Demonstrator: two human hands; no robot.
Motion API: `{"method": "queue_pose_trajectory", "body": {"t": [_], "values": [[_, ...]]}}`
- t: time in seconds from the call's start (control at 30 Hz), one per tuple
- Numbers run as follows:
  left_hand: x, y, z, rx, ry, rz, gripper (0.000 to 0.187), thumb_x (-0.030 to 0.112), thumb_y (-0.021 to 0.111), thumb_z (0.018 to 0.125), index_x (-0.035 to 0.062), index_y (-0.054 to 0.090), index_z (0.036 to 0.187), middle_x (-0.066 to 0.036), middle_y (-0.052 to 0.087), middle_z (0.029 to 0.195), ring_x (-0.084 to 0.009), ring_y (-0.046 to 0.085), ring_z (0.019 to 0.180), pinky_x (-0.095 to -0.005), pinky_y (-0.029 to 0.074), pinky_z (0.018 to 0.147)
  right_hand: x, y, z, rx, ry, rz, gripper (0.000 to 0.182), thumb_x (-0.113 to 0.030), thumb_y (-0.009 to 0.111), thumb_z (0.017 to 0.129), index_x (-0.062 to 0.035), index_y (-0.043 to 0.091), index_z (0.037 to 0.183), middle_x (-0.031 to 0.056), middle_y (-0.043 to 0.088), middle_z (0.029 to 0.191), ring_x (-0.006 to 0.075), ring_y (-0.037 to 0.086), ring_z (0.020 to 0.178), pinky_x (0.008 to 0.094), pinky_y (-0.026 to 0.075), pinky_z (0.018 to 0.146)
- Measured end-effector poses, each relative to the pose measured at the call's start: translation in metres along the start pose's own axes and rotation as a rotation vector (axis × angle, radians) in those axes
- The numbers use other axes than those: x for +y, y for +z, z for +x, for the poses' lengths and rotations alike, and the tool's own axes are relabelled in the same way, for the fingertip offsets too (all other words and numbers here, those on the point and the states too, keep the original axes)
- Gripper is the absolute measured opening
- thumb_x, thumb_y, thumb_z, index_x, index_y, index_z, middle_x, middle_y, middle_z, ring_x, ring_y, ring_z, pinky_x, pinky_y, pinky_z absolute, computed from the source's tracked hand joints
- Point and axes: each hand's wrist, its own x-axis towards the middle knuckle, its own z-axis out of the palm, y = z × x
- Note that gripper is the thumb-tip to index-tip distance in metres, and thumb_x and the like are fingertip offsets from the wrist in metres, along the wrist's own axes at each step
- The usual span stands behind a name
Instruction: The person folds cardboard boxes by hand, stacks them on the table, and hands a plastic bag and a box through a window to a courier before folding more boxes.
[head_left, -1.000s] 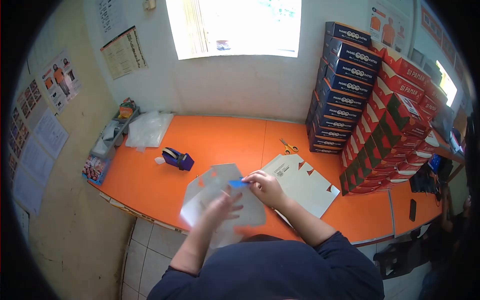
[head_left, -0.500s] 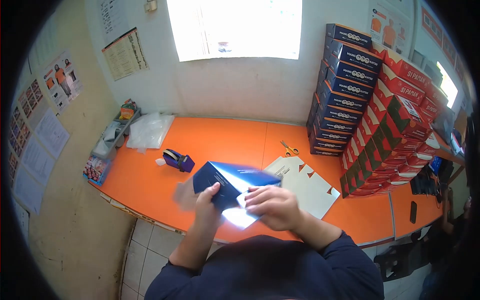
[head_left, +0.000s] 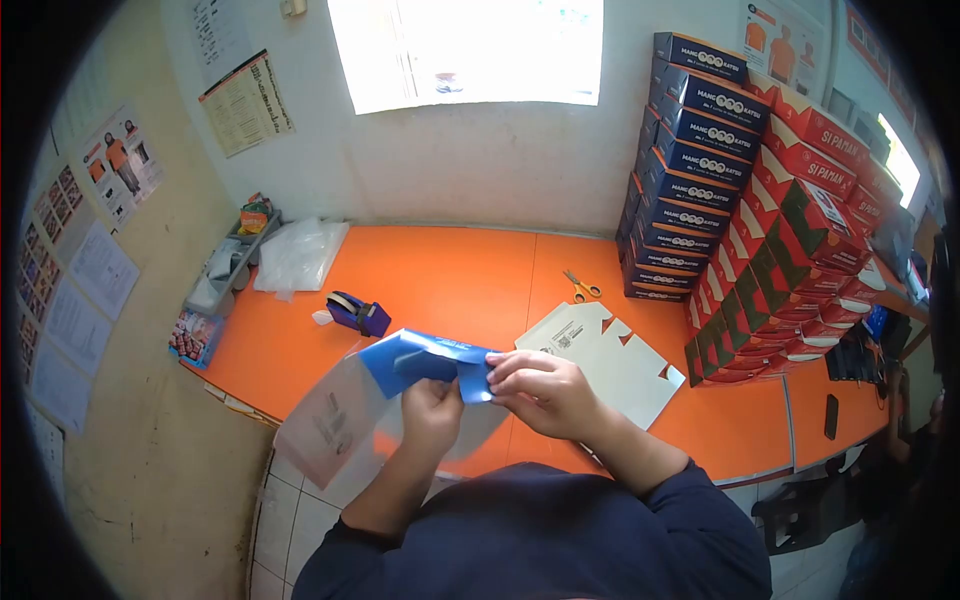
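A partly folded blue cardboard box (head_left: 400, 365) is held up over the near side of the orange table, tilted. My left hand (head_left: 432, 415) is closed on its lower edge near the middle, the fingertips partly hidden by the card. At its right end, my right hand (head_left: 540, 390) pinches a small blue flap between thumb and fingers. A pale printed panel (head_left: 335, 420), smeared by motion, spreads to the left below the blue part. Right of my right hand lies a flat white cardboard blank (head_left: 610, 375) with notched edges.
Yellow-handled scissors (head_left: 581, 288) lie behind the blank. A tape dispenser (head_left: 358, 315) stands left of centre, near clear plastic bags (head_left: 300, 258) and a grey tray (head_left: 235, 265). Tall stacks of dark blue boxes (head_left: 695, 190) and red boxes (head_left: 790, 240) rise at the right; a phone (head_left: 831, 416) lies beyond.
The box has turned and tipped, so its folded inside and a wide pale panel on the left now show. My left hand has shifted right, nearer my right hand.
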Motion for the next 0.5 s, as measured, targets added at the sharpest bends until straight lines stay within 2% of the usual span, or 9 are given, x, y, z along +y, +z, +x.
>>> {"method": "queue_pose_trajectory", "body": {"t": [0.1,0.13,0.23,0.27,0.33,0.37,0.4,0.47,0.5], "values": [[0.004,0.013,-0.004,0.027,-0.136,-0.115,0.022,-0.006,0.046,0.088,-0.0061,0.050,0.110,-0.012,0.059,0.104,-0.0161,0.060,0.093,-0.0283,0.050,0.082,0.013,0.014,0.000,0.094,-0.055,-0.129,0.008,0.000,0.068,0.073,-0.0012,0.060,0.074,0.0109,0.063,0.093,0.0291,0.061,0.099,0.0366,0.052,0.082],[-0.005,0.008,-0.004,-0.020,-0.154,-0.139,0.025,-0.002,0.050,0.087,-0.0052,0.049,0.112,-0.012,0.058,0.108,-0.0170,0.059,0.096,-0.0312,0.050,0.086,0.018,0.012,-0.002,0.045,-0.004,-0.093,0.012,-0.005,0.070,0.072,-0.0017,0.059,0.074,0.0115,0.062,0.095,0.0294,0.060,0.102,0.0379,0.050,0.087],[0.000,0.003,-0.001,-0.110,-0.141,-0.177,0.029,0.005,0.055,0.086,-0.0050,0.048,0.113,-0.012,0.058,0.108,-0.0192,0.059,0.098,-0.0325,0.050,0.086,0.026,0.002,-0.002,-0.088,-0.007,-0.153,0.021,-0.016,0.072,0.071,-0.0034,0.058,0.081,0.0103,0.061,0.094,0.0292,0.060,0.097,0.0399,0.049,0.083],[0.004,0.004,0.002,-0.092,-0.196,-0.197,0.026,0.009,0.058,0.085,-0.0055,0.052,0.107,-0.010,0.060,0.100,-0.0158,0.060,0.094,-0.0321,0.052,0.076,0.023,0.003,-0.002,-0.125,0.050,-0.157,0.023,-0.017,0.071,0.071,-0.0036,0.057,0.083,0.0108,0.060,0.094,0.0301,0.060,0.095,0.0402,0.048,0.082],[-0.012,-0.002,0.008,-0.097,-0.392,0.492,0.021,0.012,0.057,0.085,-0.0038,0.055,0.099,-0.010,0.061,0.094,-0.0161,0.061,0.089,-0.0327,0.050,0.070,0.015,0.010,0.000,-0.205,0.166,-0.160,0.028,-0.020,0.071,0.071,-0.0039,0.054,0.087,0.0117,0.059,0.094,0.0318,0.060,0.091,0.0406,0.047,0.080],[-0.022,-0.005,0.010,-0.098,-0.480,0.839,0.020,0.014,0.057,0.086,-0.0030,0.056,0.096,-0.010,0.061,0.090,-0.0163,0.061,0.086,-0.0329,0.049,0.066,0.013,0.019,0.001,-0.112,0.155,-0.276,0.029,-0.020,0.070,0.071,-0.0042,0.054,0.088,0.0114,0.058,0.093,0.0312,0.059,0.089,0.0397,0.047,0.078],[-0.030,0.003,0.005,-0.143,-0.203,1.162,0.020,0.020,0.057,0.085,-0.0005,0.056,0.086,-0.013,0.061,0.079,-0.0210,0.061,0.071,-0.0358,0.045,0.058,0.009,0.032,0.002,-0.015,0.139,-0.393,0.029,-0.020,0.069,0.071,-0.0044,0.053,0.090,0.0111,0.058,0.092,0.0307,0.059,0.086,0.0388,0.046,0.076],[-0.035,0.011,-0.003,-0.140,0.114,0.928,0.025,0.020,0.057,0.083,0.0010,0.051,0.098,-0.020,0.061,0.079,-0.0372,0.060,0.069,-0.0430,0.045,0.059,0.016,0.051,0.000,0.180,0.163,-0.509,0.021,-0.015,0.065,0.072,-0.0039,0.054,0.087,0.0108,0.058,0.082,0.0308,0.057,0.077,0.0379,0.045,0.069],[-0.038,0.014,-0.007,-0.113,-0.006,0.996,0.028,0.019,0.057,0.082,0.0011,0.049,0.102,-0.021,0.061,0.081,-0.0404,0.060,0.072,-0.0449,0.046,0.061,0.029,0.049,-0.002,0.111,0.192,-0.519,0.018,-0.013,0.064,0.073,-0.0038,0.055,0.086,0.0110,0.058,0.080,0.0314,0.056,0.076,0.0384,0.045,0.068]]}}
